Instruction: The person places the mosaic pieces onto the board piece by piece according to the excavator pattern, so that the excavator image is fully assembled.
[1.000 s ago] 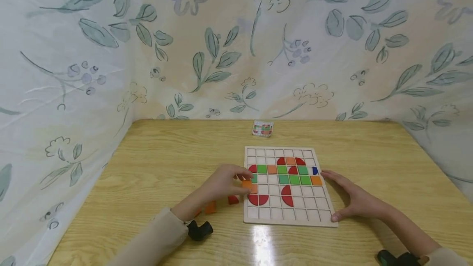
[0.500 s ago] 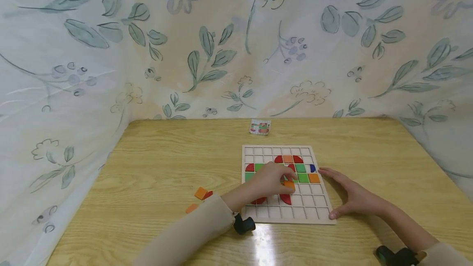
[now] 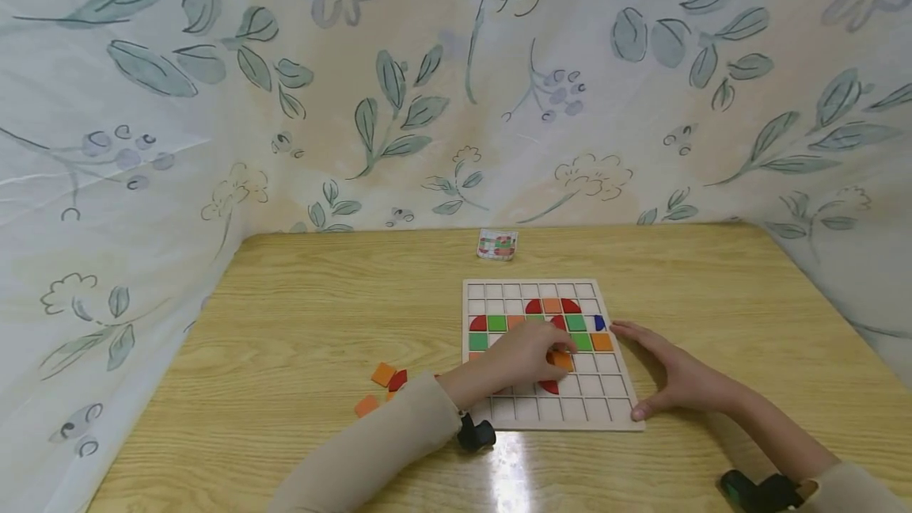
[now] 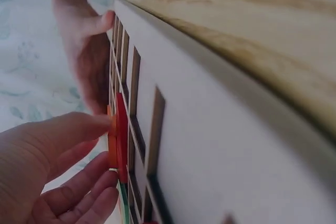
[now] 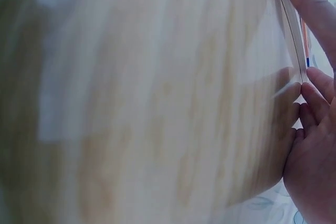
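Observation:
A pale wooden grid board [image 3: 591, 412] lies on the table, with red quarter-round pieces and green and orange squares set in several cells. Over its middle, my left hand [image 3: 526, 353] pinches an orange square tile [image 3: 564, 362] between thumb and fingers. In the left wrist view the orange tile [image 4: 112, 151] is right against a red piece [image 4: 123, 135] on the board. Part of the left side of the pattern is hidden under my left hand and forearm. My right hand [image 3: 687, 374] rests at the board's right edge, thumb at the near corner and fingers stretched along the side.
Loose orange tiles [image 3: 383, 374] and a red piece [image 3: 397, 380] lie left of the board, partly behind my left sleeve [image 3: 385, 442]. A small card with a coloured pattern [image 3: 496, 245] lies beyond the board. Floral cloth [image 3: 399, 85] hangs behind the table.
My left hand has carried the orange tile from the board's left edge rightward to its middle, then shifted it only slightly. My right hand has stayed at the right edge.

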A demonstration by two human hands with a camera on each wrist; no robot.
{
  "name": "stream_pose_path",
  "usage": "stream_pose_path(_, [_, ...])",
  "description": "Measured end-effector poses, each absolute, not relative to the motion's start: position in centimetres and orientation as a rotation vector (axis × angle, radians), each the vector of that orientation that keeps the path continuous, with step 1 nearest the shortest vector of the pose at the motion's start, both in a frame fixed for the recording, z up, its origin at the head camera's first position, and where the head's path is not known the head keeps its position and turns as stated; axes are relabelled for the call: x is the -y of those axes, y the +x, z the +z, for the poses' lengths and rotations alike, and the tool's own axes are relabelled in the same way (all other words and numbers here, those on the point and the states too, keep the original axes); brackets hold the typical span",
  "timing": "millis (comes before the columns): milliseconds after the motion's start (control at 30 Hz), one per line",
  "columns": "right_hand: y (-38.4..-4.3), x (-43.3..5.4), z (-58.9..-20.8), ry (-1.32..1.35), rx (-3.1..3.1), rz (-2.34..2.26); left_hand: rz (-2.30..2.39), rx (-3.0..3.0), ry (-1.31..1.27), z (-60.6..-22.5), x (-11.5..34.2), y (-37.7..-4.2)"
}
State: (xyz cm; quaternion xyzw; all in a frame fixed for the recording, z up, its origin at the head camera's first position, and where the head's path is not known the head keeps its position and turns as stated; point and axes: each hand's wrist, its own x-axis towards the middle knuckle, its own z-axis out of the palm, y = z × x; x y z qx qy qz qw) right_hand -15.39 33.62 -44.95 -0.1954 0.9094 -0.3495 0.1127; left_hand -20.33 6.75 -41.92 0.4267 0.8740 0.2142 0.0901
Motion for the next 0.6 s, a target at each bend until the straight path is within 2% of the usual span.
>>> stream_pose_path(600, [-15.4,-33.0,-44.5,-0.577,-2.647,-1.027,0.733,-2.495,1.264,-42.0,-5.0,-20.7])
